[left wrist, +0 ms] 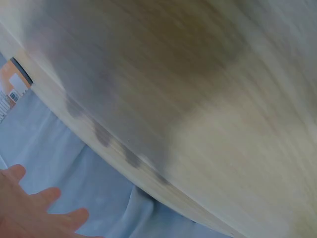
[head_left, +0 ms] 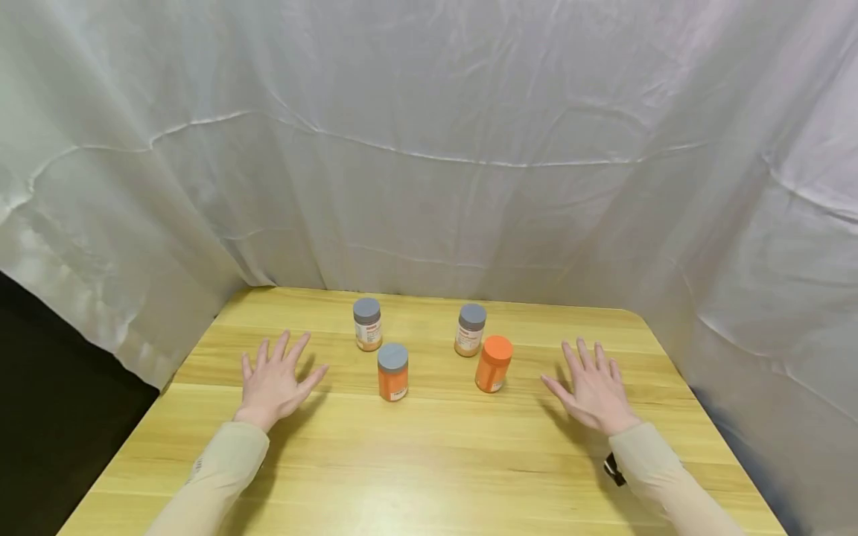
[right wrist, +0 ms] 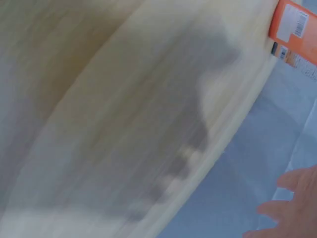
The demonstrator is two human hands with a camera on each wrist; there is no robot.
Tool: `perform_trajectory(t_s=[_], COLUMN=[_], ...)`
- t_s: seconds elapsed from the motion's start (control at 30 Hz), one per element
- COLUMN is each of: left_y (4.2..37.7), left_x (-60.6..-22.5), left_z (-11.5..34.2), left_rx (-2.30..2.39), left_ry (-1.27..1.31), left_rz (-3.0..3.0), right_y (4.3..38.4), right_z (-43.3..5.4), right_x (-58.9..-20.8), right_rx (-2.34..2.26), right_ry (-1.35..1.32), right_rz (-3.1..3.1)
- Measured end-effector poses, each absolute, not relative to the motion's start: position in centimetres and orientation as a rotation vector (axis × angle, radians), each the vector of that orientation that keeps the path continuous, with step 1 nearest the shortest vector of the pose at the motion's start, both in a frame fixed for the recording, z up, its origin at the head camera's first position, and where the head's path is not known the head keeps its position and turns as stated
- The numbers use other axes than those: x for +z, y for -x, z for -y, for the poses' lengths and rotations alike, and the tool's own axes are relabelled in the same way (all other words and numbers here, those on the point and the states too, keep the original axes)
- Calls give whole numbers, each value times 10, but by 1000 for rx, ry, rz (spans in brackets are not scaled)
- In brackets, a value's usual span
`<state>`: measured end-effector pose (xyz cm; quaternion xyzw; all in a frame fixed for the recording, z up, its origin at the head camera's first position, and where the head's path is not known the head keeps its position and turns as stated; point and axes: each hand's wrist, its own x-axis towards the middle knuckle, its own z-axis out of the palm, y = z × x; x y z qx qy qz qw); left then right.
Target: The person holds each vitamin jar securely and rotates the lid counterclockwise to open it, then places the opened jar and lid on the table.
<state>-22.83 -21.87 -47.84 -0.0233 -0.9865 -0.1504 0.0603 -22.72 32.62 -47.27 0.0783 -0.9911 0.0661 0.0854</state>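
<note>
Spread fingers mark my left hand (head_left: 273,381), held above the left part of the wooden table (head_left: 429,461) with nothing in it. My right hand (head_left: 593,387), fingers also apart and holding nothing, hovers over the right part. Between them stand several upright bottles. An orange bottle with a grey lid (head_left: 392,372) is nearest the left hand. Behind it is a white-labelled bottle with a grey lid (head_left: 368,324). An all-orange bottle (head_left: 494,365) stands nearest the right hand, just in front of another white-labelled, grey-lidded bottle (head_left: 471,330).
A pale grey curtain (head_left: 429,216) hangs behind the table and along both sides. Something black (head_left: 60,417) lies beyond the left table edge. Part of a dark band (head_left: 614,470) shows under the right sleeve.
</note>
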Motion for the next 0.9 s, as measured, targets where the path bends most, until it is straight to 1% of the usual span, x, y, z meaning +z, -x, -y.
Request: perform_trajectory(t_s=[0.43, 0.73, 0.9], left_y=[232, 232, 229], left_x=[-478, -469, -464], left_z=[208, 190, 174], left_rx=[-524, -618, -756], left_ry=[145, 240, 324], left_rz=[2897, 2841, 2762], right_y=[229, 221, 215], right_z=[-305, -282, -272], right_x=[-450, -434, -425], right_rx=[327, 670, 838], right_ry=[-241, -275, -284], right_rz=[2955, 2863, 2788])
